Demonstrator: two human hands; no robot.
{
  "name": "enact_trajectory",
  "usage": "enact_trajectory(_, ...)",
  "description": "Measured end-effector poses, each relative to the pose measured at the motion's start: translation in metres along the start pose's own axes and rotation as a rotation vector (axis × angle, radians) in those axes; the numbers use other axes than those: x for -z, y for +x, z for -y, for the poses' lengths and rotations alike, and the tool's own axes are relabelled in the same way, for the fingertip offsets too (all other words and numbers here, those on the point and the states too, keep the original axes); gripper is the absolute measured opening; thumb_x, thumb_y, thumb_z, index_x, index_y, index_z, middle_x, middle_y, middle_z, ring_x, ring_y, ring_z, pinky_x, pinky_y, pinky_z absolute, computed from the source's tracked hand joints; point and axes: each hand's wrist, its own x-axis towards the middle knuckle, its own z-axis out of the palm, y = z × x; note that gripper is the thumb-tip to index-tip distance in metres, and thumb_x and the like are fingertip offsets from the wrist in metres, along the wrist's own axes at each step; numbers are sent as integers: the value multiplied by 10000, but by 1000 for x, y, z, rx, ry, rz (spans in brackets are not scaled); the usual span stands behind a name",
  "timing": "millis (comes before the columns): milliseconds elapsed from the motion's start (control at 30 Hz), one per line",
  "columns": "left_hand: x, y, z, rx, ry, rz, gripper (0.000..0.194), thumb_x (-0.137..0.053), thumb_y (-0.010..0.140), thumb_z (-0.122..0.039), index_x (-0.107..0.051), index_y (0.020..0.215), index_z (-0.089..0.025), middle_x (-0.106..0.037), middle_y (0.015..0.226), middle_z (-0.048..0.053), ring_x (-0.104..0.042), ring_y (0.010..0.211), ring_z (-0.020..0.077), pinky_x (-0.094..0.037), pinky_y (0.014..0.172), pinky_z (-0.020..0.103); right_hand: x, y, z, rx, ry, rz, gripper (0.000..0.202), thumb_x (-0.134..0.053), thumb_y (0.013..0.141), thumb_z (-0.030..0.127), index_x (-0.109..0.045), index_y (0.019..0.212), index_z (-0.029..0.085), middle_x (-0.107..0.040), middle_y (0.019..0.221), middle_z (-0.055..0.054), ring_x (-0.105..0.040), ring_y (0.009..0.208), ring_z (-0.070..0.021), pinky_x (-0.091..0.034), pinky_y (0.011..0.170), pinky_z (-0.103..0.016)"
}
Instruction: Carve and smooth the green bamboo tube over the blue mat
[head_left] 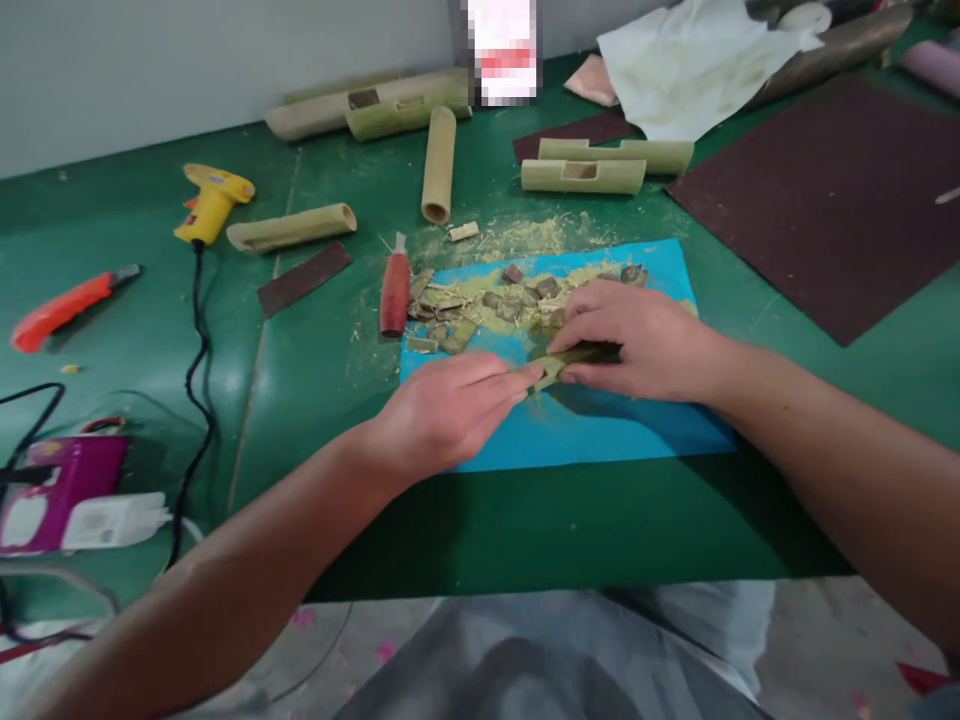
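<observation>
Left hand: closed on the near-left end of a bamboo piece (556, 368), fingertips pressed to it; hand (454, 408) over the near-left part of the blue sheet.
Right hand: gripping the other end of the same piece, thumb one side, fingers the other; hand (645, 338) comes in from the right.
Bamboo piece: between both hands, above the blue sheet (495, 450); partly covered by fingers, so full shape can't be told.
Scraps: brown and green chips (491, 300) heaped along the sheet's far half, shavings (532, 236) spilling past its far edge.
Red-handled tool: lying at the sheet's far-left corner (394, 295), blade end away from the person.
Tubes: notched bamboo tube (619, 178) beyond the sheet, plain tube (439, 165) left of it.
Desk left: yellow glue gun (217, 198) with black cord, orange-handled cutter (67, 310), purple box (105, 468).
Desk right: dark brown sheet (832, 210), lying flat on the green desk (525, 530).
</observation>
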Motion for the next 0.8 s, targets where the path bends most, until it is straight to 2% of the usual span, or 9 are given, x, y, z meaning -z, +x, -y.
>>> enact_trajectory(167, 0, 2, -1, 17, 30, 32, 378, -404, 1135, -273, -752, 1210, -146, -728, 831, 46, -676, 706, 131, -540, 639, 219, 0, 0, 0, 0, -14, 21, 246, -621, 959, 398, -768, 971, 201, -679, 965, -79, -614, 961, -253, -441, 820, -380)
enact_trajectory(300, 1, -1, -2, 16, 21, -3, 329, -437, 1118, -220, -743, 1222, -156, -738, 869, 50, -691, 753, 135, -564, 695, 230, 1, 0, 0, -10, -21, 18, 234, -643, 949, 415, -765, 959, 215, -681, 971, -74, -621, 983, -259, -439, 816, -377)
enact_trajectory(800, -1, -1, -3, 27, 9, -6, 318, -458, 1118, -247, -747, 1208, -150, -748, 894, 56, -702, 748, 140, -561, 675, 229, 1, 0, 2, -1, -2, 21, 217, -628, 960, 400, -743, 934, 218, -678, 960, -66, -612, 964, -239, -434, 825, -364)
